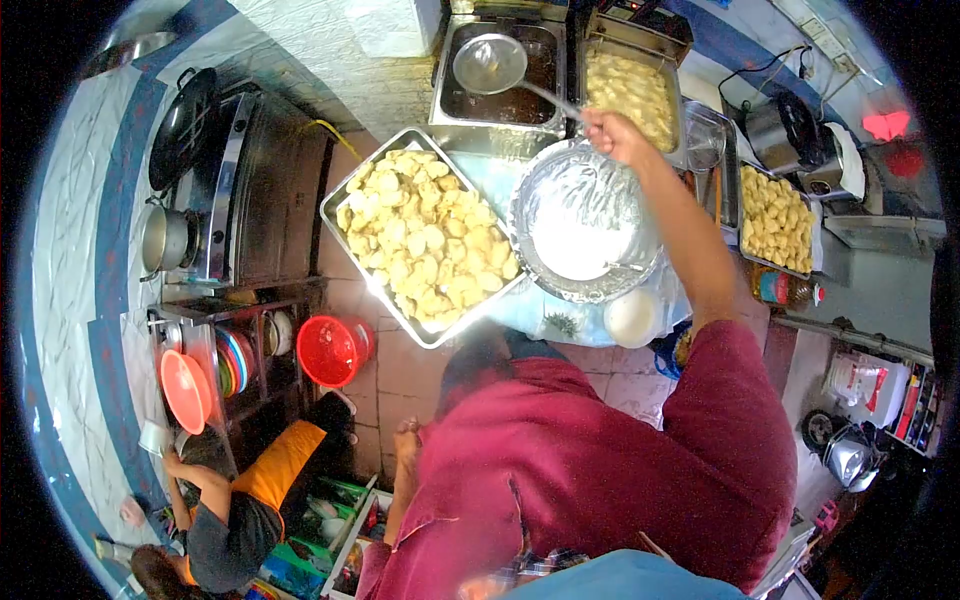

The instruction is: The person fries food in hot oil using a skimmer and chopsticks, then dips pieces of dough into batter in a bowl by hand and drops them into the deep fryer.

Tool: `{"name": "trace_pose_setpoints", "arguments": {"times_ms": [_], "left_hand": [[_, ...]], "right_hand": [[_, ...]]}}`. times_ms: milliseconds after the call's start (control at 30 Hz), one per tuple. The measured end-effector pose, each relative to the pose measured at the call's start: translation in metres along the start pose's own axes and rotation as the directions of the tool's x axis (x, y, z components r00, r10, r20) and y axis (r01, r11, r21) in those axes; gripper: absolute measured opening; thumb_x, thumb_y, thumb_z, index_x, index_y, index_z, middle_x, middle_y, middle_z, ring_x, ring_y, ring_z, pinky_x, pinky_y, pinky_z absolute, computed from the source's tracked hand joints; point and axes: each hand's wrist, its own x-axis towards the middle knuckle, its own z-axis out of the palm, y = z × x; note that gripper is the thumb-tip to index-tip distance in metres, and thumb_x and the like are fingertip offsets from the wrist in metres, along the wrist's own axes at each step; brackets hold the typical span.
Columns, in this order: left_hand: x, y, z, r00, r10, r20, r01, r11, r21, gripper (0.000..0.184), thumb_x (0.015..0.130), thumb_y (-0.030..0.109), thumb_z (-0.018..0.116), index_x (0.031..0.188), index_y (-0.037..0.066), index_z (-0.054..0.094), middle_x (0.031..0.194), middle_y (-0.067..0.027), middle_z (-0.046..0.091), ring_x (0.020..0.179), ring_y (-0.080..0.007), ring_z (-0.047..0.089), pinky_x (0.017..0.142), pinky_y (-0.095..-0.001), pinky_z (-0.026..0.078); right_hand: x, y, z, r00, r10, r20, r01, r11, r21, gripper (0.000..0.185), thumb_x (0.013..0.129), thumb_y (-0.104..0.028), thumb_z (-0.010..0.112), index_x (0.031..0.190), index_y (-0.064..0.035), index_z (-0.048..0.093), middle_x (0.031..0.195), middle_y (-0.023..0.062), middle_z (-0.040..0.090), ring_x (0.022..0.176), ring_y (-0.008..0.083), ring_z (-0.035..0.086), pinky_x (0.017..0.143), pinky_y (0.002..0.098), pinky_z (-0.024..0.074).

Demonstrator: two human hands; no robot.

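My right hand (617, 136) is closed around the long handle of a skimmer (490, 64). The skimmer's round mesh head is over a fryer (545, 125) of dark oil. Below that hand sits a large metal bowl (522, 245) with white batter (575, 245) inside and smeared up its walls. Pale yellow pieces of food (425, 235) fill a metal tray (338, 240) left of the bowl. My left hand (406, 442) hangs low beside my body, near no food; its fingers are too small to make out.
Another fryer basin (630, 90) holds frying pieces. A second tray of pieces (777, 220) stands at the right. A white tub (632, 318) is by the bowl. A red bucket (333, 350) stands on the floor. At lower left another person (240, 530) crouches by a rack.
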Motion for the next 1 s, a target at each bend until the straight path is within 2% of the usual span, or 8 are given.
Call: {"name": "trace_pose_setpoints", "arguments": {"times_ms": [67,167,367,467,600,767,867,1000], "left_hand": [[0.013,-0.030,-0.011,0.997,0.079,0.015,-0.079,0.997,-0.008,0.027,0.094,0.023,0.064,0.071,0.011,0.054,0.067,0.0062,0.048,0.060,-0.0068,0.041,0.053,-0.0269,0.036],[0.013,-0.031,-0.017,0.999,-0.028,-0.016,0.029,0.999,0.034,0.027,0.093,0.021,0.065,0.070,0.010,0.055,0.070,0.0062,0.050,0.064,-0.0078,0.043,0.056,-0.0277,0.038],[0.009,-0.017,-0.014,0.992,-0.072,-0.107,0.088,0.985,0.149,0.025,0.091,0.021,0.065,0.073,0.007,0.056,0.071,0.0035,0.052,0.067,-0.0118,0.048,0.060,-0.0301,0.041],[0.003,-0.005,-0.011,0.994,0.112,0.019,-0.114,0.986,0.121,0.021,0.092,0.020,0.061,0.076,0.007,0.056,0.073,0.0032,0.053,0.066,-0.0114,0.047,0.060,-0.0291,0.040],[0.002,0.002,-0.009,1.000,-0.021,0.010,0.020,0.995,0.102,0.014,0.093,0.015,0.057,0.083,0.007,0.060,0.080,0.0031,0.056,0.070,-0.0103,0.048,0.063,-0.0276,0.041],[0.042,-0.059,-0.032,0.988,0.118,0.096,-0.126,0.989,0.083,0.011,0.093,0.011,0.056,0.086,0.007,0.063,0.085,0.0036,0.058,0.075,-0.0092,0.048,0.065,-0.0273,0.041],[0.023,-0.022,-0.013,0.998,-0.049,-0.046,0.057,0.981,0.187,0.013,0.093,0.014,0.056,0.084,0.007,0.062,0.085,0.0036,0.058,0.074,-0.0093,0.048,0.063,-0.0279,0.041],[0.002,0.027,0.000,0.988,-0.146,-0.052,0.154,0.967,0.203,0.016,0.093,0.017,0.056,0.083,0.006,0.061,0.086,0.0020,0.058,0.073,-0.0097,0.049,0.063,-0.0272,0.042]], "right_hand": [[0.013,-0.023,-0.014,0.977,-0.210,-0.023,0.183,0.896,-0.405,0.018,0.098,-0.015,0.046,0.106,-0.0077,0.061,0.061,-0.0048,0.045,0.041,0.0037,0.028,0.036,0.0230,0.0293],[0.037,-0.031,-0.041,0.500,-0.813,0.298,0.369,-0.112,-0.923,0.021,0.094,-0.015,0.048,0.105,-0.0093,0.064,0.076,0.0143,0.066,0.065,0.0302,0.063,0.059,0.0435,0.0498],[0.019,-0.014,-0.029,0.781,-0.567,0.260,0.115,-0.279,-0.953,0.025,0.085,-0.011,0.053,0.107,-0.0092,0.064,0.086,0.0212,0.066,0.082,0.0415,0.063,0.070,0.0509,0.0505],[0.002,0.012,-0.026,0.812,-0.557,0.175,0.176,-0.052,-0.983,0.024,0.083,-0.009,0.053,0.103,-0.0070,0.064,0.084,0.0235,0.065,0.079,0.0411,0.063,0.068,0.0502,0.0496],[-0.010,0.036,-0.019,0.871,-0.467,0.153,0.323,0.310,-0.894,0.026,0.088,-0.011,0.051,0.106,-0.0058,0.068,0.076,0.0143,0.064,0.067,0.0280,0.060,0.061,0.0428,0.0471],[-0.012,0.041,0.029,1.000,-0.019,0.011,0.022,0.959,-0.283,0.015,0.094,-0.014,0.051,0.105,-0.0052,0.056,0.067,0.0029,0.054,0.048,0.0094,0.045,0.038,0.0252,0.0356],[0.021,0.047,0.035,0.960,0.200,0.196,-0.244,0.940,0.238,0.007,0.096,-0.015,0.050,0.100,-0.0105,0.047,0.063,-0.0003,0.047,0.043,0.0053,0.035,0.034,0.0199,0.0246],[0.032,0.035,0.028,0.971,0.140,0.192,-0.206,0.902,0.380,0.006,0.098,-0.017,0.048,0.097,-0.0114,0.047,0.061,-0.0021,0.043,0.041,0.0052,0.031,0.032,0.0212,0.0222]]}}
